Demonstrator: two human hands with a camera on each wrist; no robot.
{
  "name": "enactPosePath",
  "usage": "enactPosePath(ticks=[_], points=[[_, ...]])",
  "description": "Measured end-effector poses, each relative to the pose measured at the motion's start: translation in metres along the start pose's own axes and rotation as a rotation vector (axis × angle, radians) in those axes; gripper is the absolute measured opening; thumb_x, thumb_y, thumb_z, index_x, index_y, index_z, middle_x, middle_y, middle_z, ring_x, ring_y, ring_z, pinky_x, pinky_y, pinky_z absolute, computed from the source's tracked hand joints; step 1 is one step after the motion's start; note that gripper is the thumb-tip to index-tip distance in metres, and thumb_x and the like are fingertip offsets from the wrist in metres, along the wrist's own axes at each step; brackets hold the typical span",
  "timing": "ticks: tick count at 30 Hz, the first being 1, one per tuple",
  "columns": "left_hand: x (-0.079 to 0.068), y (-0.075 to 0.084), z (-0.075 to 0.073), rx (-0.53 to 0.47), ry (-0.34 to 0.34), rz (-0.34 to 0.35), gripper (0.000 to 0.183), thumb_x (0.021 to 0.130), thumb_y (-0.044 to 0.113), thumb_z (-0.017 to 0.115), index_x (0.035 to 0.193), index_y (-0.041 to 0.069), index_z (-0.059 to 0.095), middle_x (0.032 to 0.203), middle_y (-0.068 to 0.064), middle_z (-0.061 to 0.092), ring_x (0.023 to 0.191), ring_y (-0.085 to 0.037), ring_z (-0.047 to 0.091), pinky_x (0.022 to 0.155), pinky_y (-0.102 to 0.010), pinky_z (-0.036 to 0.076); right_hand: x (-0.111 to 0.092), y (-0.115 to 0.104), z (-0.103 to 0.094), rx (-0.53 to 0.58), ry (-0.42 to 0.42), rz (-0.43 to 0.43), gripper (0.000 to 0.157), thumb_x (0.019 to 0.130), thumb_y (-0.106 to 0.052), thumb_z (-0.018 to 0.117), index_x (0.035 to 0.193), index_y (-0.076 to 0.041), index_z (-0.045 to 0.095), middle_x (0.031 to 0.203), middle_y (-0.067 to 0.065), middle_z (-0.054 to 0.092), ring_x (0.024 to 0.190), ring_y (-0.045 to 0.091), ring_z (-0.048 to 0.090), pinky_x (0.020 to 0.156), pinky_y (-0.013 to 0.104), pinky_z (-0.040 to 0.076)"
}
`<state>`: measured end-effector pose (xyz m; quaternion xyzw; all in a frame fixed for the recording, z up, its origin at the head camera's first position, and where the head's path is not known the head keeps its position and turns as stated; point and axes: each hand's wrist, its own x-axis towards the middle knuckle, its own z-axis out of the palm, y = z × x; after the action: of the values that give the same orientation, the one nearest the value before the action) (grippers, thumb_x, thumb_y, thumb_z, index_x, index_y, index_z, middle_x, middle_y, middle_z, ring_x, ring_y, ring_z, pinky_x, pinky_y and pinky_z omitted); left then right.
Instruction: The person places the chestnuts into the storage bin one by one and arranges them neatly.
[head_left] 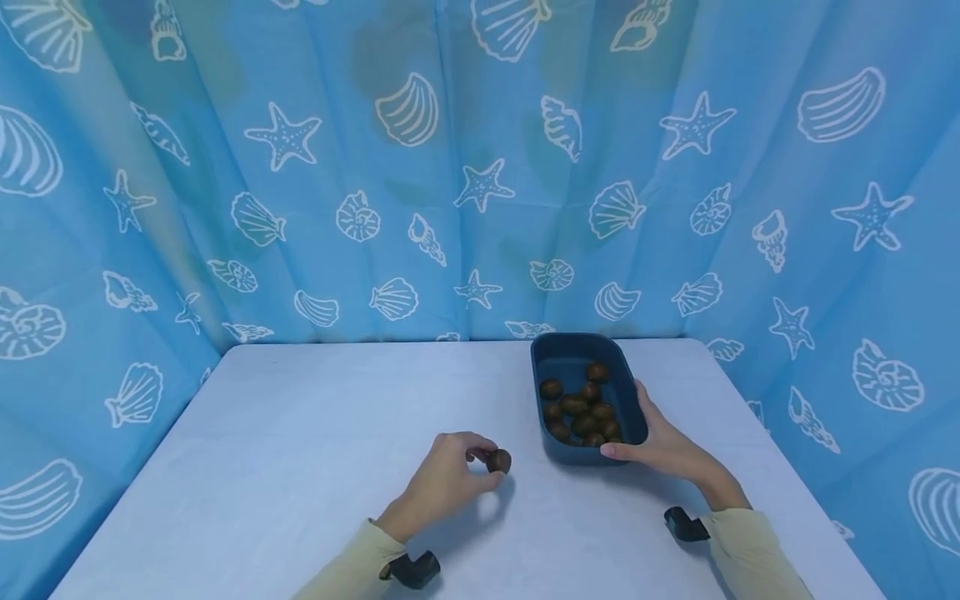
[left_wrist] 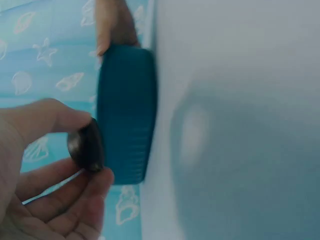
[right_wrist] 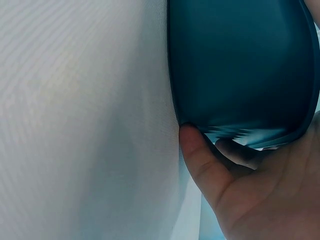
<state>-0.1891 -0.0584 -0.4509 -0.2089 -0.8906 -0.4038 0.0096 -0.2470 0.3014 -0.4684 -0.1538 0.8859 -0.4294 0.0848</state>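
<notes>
In the head view my left hand pinches a small dark brown, rounded fruit between thumb and fingertips, above the table left of the container. The left wrist view shows the same fruit dark and slightly shiny; its exact kind is unclear. My right hand holds the near right corner of a dark blue rectangular container, thumb at the front and fingers along the right side. Several brown-green oval fruits lie inside, mostly toward the near end. The right wrist view shows only the container's outer wall.
A white-covered table spreads under both hands. Behind and beside it hangs a blue curtain printed with white shells and starfish. Black wrist devices sit at both sleeve cuffs.
</notes>
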Motion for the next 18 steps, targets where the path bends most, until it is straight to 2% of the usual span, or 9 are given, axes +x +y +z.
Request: enactPosePath(ticks=[6, 9, 18], points=[[0.019, 0.005, -0.01, -0.04, 0.093, 0.068, 0.027, 0.086, 0.023, 0.082, 0.111, 0.012, 0.078, 0.101, 0.001, 0.079, 0.095, -0.012, 0.07, 0.083, -0.036, 0.06, 0.0, 0.001, -0.001, 0.03, 0.014, -0.058, 0.121, 0.086, -0.029, 0.08, 0.165, -0.015, -0.011, 0.172, 0.025, 0.008, 0.153, 0.053, 0.021, 0.111, 0.079, 0.029], [0.029, 0.007, -0.01, -0.069, 0.126, 0.095, 0.027, 0.086, 0.023, 0.082, 0.11, 0.012, 0.078, 0.1, 0.0, 0.079, 0.095, -0.015, 0.071, 0.082, -0.037, 0.06, -0.001, 0.001, 0.0, 0.025, 0.016, -0.044, 0.122, 0.086, -0.03, 0.08, 0.165, -0.015, -0.012, 0.172, 0.025, 0.007, 0.153, 0.053, 0.02, 0.111, 0.079, 0.029], [0.061, 0.011, -0.003, -0.219, 0.139, 0.105, 0.03, 0.086, 0.022, 0.083, 0.112, 0.007, 0.077, 0.104, -0.006, 0.08, 0.098, -0.021, 0.074, 0.091, -0.046, 0.061, 0.006, 0.006, 0.003, 0.106, 0.009, -0.127, 0.117, 0.087, -0.023, 0.08, 0.166, -0.017, -0.007, 0.17, 0.022, 0.017, 0.148, 0.049, 0.033, 0.11, 0.075, 0.035]])
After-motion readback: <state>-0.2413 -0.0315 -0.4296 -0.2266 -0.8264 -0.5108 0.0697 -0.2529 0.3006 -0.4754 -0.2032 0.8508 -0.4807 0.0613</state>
